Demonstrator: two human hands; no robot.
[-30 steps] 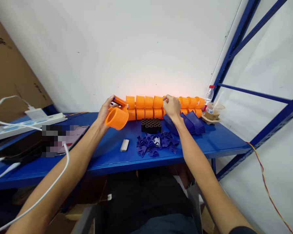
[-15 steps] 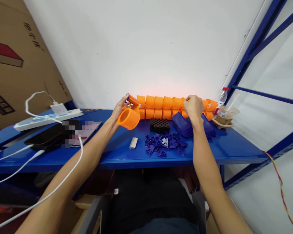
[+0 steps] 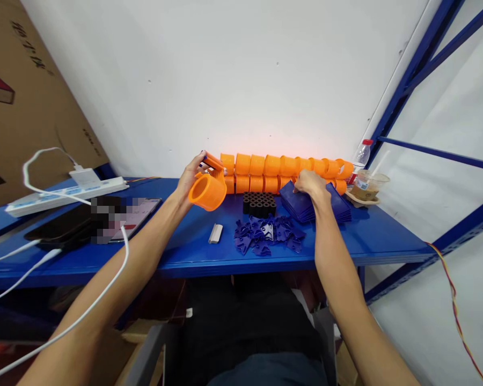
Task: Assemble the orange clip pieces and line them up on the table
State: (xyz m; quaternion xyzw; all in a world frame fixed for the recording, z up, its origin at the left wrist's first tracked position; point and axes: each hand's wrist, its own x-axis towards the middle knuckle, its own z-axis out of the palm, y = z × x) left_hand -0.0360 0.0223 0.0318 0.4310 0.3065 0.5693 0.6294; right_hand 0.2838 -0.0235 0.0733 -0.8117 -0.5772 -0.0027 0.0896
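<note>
My left hand (image 3: pixel 191 174) is closed on an orange plastic holder (image 3: pixel 207 192) with a round ring at its lower end and a bracket at the top. Dark blue bits show at the bracket's upper end. My right hand (image 3: pixel 312 185) reaches to a stack of thin blue plastic panels (image 3: pixel 300 206), its thumb over the upper edge of one. Its other fingers are mostly hidden behind. A second stack of blue panels (image 3: pixel 338 203) leans beside it. Behind stand two stacked rows of orange rings (image 3: pixel 256 165).
Black cylinders (image 3: pixel 259 204) and a pile of small blue pieces (image 3: pixel 268 234) lie in the middle, near a white strip (image 3: pixel 215 234). Phones (image 3: pixel 64 220), white cables and a power strip (image 3: pixel 68 195) occupy the left. A cup (image 3: pixel 368 185) and bottle (image 3: pixel 361 155) stand right.
My right hand has moved down and slightly left, from in front of the orange rings to the upper edge of the blue panels. My left hand keeps the orange holder, nearly unmoved.
</note>
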